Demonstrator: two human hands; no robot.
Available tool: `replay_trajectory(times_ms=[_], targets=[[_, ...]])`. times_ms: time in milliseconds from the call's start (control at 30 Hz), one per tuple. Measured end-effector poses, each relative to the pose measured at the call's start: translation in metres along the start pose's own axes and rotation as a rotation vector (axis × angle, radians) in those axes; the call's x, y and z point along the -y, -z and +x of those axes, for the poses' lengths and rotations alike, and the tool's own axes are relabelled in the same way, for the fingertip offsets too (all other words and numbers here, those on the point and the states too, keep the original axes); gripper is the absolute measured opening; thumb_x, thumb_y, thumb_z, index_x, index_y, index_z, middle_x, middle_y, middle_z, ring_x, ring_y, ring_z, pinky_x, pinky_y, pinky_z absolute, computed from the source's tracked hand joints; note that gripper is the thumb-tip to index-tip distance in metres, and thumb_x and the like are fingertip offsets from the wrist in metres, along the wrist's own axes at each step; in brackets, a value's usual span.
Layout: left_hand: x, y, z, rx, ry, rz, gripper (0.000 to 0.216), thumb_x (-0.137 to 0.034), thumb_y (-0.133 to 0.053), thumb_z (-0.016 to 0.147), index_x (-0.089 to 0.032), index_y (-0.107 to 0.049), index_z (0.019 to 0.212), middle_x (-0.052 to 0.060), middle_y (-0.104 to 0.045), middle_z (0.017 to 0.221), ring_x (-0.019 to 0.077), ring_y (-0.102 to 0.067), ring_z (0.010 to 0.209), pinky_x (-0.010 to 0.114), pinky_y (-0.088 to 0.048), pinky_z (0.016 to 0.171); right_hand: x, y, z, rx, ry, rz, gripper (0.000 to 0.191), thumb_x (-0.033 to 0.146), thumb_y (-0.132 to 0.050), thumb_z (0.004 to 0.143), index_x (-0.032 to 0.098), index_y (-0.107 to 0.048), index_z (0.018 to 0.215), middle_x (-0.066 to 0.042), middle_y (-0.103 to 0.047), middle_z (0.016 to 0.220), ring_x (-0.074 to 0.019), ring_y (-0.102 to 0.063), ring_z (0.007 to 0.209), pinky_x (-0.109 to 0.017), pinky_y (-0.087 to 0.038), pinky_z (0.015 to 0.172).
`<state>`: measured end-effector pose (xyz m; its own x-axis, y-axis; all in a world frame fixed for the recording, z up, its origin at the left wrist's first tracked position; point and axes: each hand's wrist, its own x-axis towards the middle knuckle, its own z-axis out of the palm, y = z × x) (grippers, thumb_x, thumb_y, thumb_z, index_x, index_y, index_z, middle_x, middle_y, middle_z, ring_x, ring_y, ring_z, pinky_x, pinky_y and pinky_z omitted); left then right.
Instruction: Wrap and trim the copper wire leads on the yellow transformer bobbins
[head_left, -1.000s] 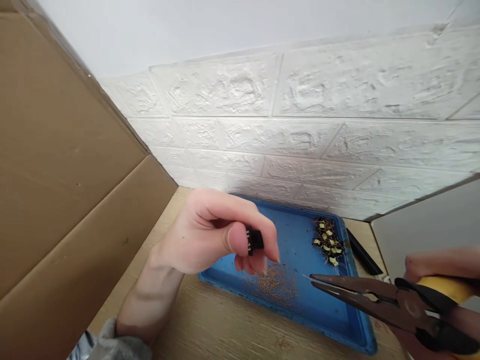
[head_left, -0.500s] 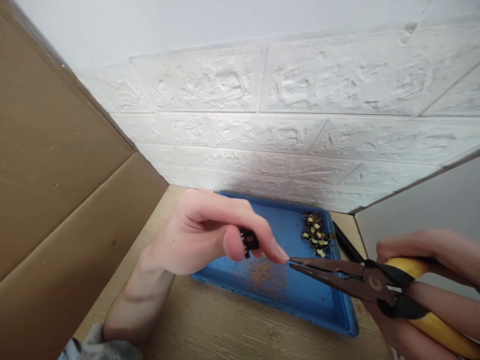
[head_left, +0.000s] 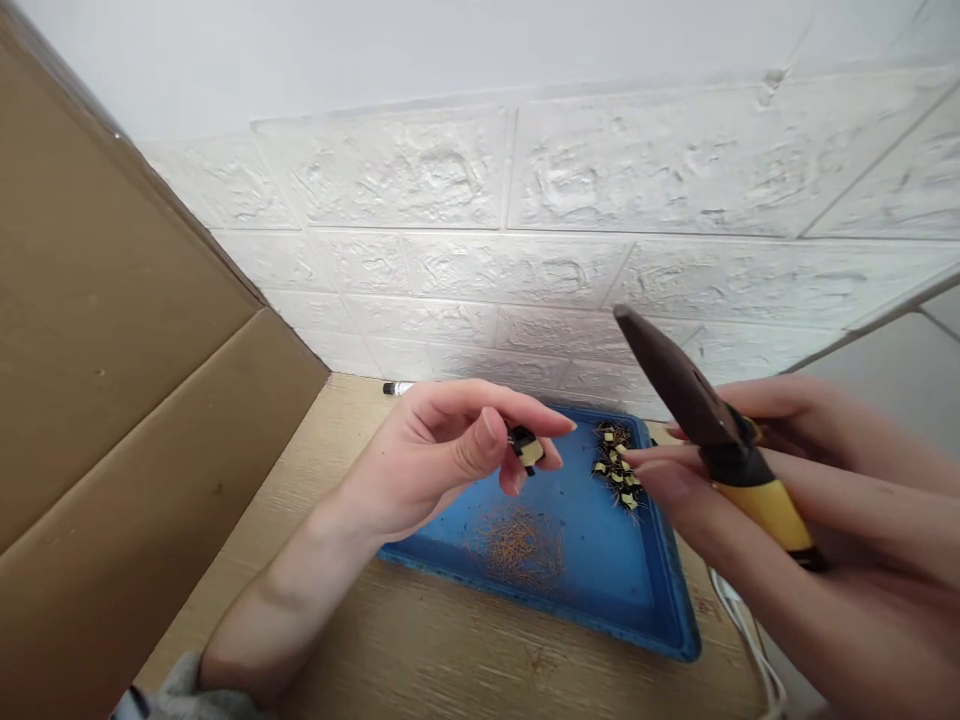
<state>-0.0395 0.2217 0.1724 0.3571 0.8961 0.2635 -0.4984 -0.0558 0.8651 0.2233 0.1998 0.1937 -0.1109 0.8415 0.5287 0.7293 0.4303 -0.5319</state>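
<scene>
Pliers (head_left: 694, 405) are clasped nose-up by the right hand (head_left: 847, 610). Above the tray (head_left: 604, 560), a block (head_left: 530, 452), axis unclear, is pinched by the left hand (head_left: 431, 450).

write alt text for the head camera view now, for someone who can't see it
A person's left hand holds a small black and yellow part over a blue tray; the right hand grips yellow-handled pliers. Thin copper-coloured pieces and a cluster of similar parts lie in the tray.
</scene>
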Motion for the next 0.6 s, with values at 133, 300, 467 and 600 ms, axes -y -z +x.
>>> replay_trajectory(times_ms=[133,300,467,600], targets=[[0.000,-0.013,0.000,-0.071,0.129,-0.177,0.023,-0.048,-0.102,0.094,-0.026,-0.094,0.092,0.002,-0.081,0.075,0.0069,-0.067,0.060,0.014,-0.058,0.061,0.020,-0.011,0.003,-0.040,-0.059,0.106,0.029,0.067,-0.084,0.092,0.040,-0.090,0.085,-0.008,-0.077,0.089,-0.0346,-0.079,0.081,-0.045,-0.065,0.055],[0.000,-0.016,-0.002,-0.098,0.229,-0.279,0.023,-0.042,-0.103,0.093,-0.023,-0.090,0.090,0.002,-0.083,0.077,0.0064,-0.068,0.058,0.014,-0.061,0.063,0.038,-0.019,0.003,0.037,-0.089,0.270,0.012,0.051,-0.089,0.094,0.043,-0.093,0.086,-0.003,-0.083,0.095,-0.0304,-0.082,0.083,-0.039,-0.064,0.055],[0.003,-0.016,-0.001,-0.113,0.241,-0.280,0.028,-0.043,-0.103,0.094,-0.020,-0.086,0.090,0.002,-0.079,0.073,0.0089,-0.070,0.061,0.016,-0.062,0.064,0.049,-0.026,0.011,0.027,-0.119,0.339,0.011,0.052,-0.092,0.090,0.042,-0.095,0.092,-0.003,-0.082,0.095,-0.0321,-0.082,0.087,-0.042,-0.069,0.061],[0.004,-0.015,-0.001,-0.086,0.236,-0.269,0.029,-0.044,-0.100,0.097,-0.020,-0.086,0.090,0.001,-0.076,0.072,0.0094,-0.069,0.062,0.016,-0.061,0.064,0.052,-0.029,0.018,-0.007,-0.141,0.338,0.022,0.058,-0.095,0.086,0.040,-0.095,0.097,-0.004,-0.079,0.092,-0.0347,-0.083,0.090,-0.046,-0.072,0.068]])
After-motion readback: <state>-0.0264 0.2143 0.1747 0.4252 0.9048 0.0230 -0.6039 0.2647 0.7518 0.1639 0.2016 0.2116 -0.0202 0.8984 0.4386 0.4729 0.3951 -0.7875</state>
